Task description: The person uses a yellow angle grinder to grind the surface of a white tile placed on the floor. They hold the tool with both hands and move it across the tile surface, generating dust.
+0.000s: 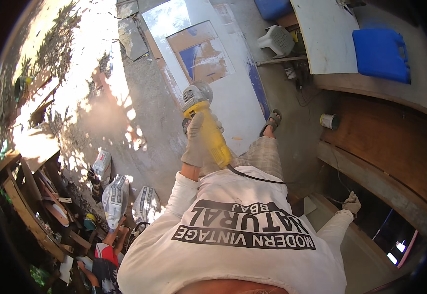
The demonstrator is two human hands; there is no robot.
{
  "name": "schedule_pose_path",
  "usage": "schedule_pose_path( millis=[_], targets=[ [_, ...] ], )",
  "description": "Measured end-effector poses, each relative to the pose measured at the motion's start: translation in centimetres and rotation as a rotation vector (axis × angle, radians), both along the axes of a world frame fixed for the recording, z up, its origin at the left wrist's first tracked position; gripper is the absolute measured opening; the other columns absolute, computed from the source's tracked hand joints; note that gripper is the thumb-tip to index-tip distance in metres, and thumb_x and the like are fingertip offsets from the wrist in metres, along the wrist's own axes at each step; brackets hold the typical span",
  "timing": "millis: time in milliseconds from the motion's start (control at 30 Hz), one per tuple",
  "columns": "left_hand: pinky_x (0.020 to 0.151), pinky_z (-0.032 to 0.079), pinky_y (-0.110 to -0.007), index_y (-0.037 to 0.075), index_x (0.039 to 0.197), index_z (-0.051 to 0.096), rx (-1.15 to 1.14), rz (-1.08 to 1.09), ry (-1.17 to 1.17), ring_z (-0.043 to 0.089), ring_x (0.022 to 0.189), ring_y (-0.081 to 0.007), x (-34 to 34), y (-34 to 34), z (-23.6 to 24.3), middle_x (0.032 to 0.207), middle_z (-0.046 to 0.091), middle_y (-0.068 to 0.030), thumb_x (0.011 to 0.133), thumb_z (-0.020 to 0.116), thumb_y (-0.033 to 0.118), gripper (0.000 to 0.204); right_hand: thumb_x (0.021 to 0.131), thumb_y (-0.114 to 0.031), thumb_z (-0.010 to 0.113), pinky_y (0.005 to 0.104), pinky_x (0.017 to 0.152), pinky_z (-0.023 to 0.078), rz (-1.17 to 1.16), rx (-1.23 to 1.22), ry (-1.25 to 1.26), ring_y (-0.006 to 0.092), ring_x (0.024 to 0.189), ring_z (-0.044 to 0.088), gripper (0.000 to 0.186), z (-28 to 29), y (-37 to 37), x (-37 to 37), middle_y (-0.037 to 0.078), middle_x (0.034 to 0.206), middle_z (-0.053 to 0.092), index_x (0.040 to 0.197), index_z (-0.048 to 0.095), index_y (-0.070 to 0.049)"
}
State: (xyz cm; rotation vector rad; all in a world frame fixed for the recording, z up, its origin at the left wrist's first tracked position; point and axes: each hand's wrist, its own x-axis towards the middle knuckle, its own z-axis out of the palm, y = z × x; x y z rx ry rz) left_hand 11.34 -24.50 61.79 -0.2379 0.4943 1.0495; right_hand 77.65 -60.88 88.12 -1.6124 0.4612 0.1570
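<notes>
The left hand, gloved, is closed around the grinder — fingers wrapped on its body. The right hand is curled near a thin cord; grip cannot be determined. Grinder: yellow body, grey head, disc overlapping the white panel in view — black lead at rear.

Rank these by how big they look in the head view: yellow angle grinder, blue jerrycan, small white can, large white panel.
1. Large white panel
2. Yellow angle grinder and blue jerrycan: too close to rank, the grinder probably nearer the camera
3. Small white can
</notes>
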Motion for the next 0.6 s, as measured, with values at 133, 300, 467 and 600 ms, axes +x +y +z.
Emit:
schedule_pose_path(
  millis=[133,300,467,600],
  targets=[
    [0.079,0.064,-0.043,0.006,0.128,0.063,-0.115,0.047,0.151,0.074,0.088,-0.0254,2.4,-0.8,-3.1,0.101,0.070,-0.0095,0.100,0.079,0.038,0.045,0.106,-0.013,0.056,0.0177,0.048,0.045,0.174,-0.315,-0.071,0.0060,0.056,0.049,0.025,-4.3,5.2,6.1,0.013,0.130,0.074,0.123,0.067,0.001],
    [0.074,0.063,-0.041,0.004,0.129,0.062,-0.223,0.092,0.396,0.072,0.082,-0.0253,10.0,-0.1,-3.4,0.092,0.070,-0.0106,0.101,0.074,0.028,0.039,0.108,-0.015,0.058,0.0216,0.053,0.041,0.256,-0.439,-0.227,0.0072,0.060,0.050,0.037,-9.7,13.8,16.5,0.014,0.127,0.077,0.141,0.064,0.001],
    [0.078,0.065,-0.041,0.005,0.130,0.060,-0.317,0.241,0.361,0.073,0.086,-0.0242,22.1,2.1,-6.5,0.103,0.069,-0.0109,0.098,0.082,0.041,0.052,0.099,-0.025,0.071,0.0385,0.086,0.053,0.706,-1.264,-0.252,0.0307,0.101,0.067,0.049,-23.9,30.7,22.3,0.026,0.131,0.073,0.142,0.068,-0.001],
    [0.081,0.065,-0.040,0.005,0.135,0.059,-0.363,0.252,0.392,0.073,0.089,-0.0236,28.4,2.8,-13.1,0.105,0.069,-0.0101,0.098,0.082,0.041,0.057,0.091,-0.030,0.080,0.0523,0.124,0.040,1.774,-1.385,-0.599,0.0490,0.152,0.045,0.087,-36.7,45.1,10.5,0.037,0.166,0.041,0.162,0.043,0.005]
  ],
)
